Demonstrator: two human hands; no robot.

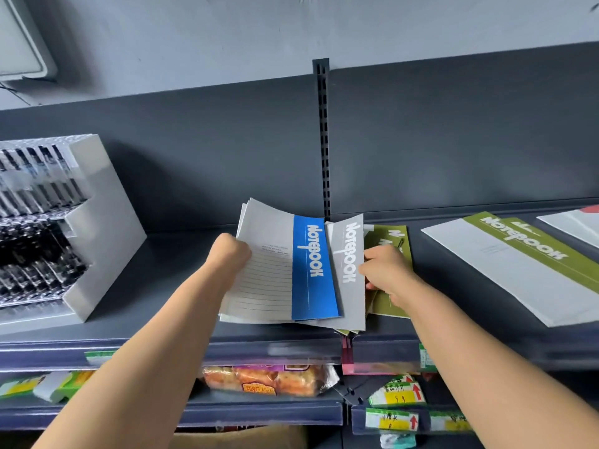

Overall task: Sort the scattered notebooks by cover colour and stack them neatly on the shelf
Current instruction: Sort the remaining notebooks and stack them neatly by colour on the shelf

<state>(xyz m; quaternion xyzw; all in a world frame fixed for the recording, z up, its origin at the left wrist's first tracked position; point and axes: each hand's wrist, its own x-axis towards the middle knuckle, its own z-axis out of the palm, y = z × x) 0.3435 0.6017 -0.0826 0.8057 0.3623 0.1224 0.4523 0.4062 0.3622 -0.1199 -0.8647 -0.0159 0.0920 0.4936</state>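
My left hand (229,251) grips the left edge of a small bundle of notebooks with a blue-spined notebook (311,270) on top, lifted off the dark shelf (155,286). Beside it a grey-spined notebook (351,273) tilts up from the bundle's right side. My right hand (385,270) pinches that right side, its fingers lying over green notebooks (393,299) on the shelf. Further right lies a larger green-spined notebook (518,260) flat on the shelf, with a white and red notebook (577,225) at the far right edge.
A white display box of pens (64,222) stands at the shelf's left. A slotted upright (322,140) runs up the back panel. Lower shelves hold a packaged snack (265,380) and price tags (395,393).
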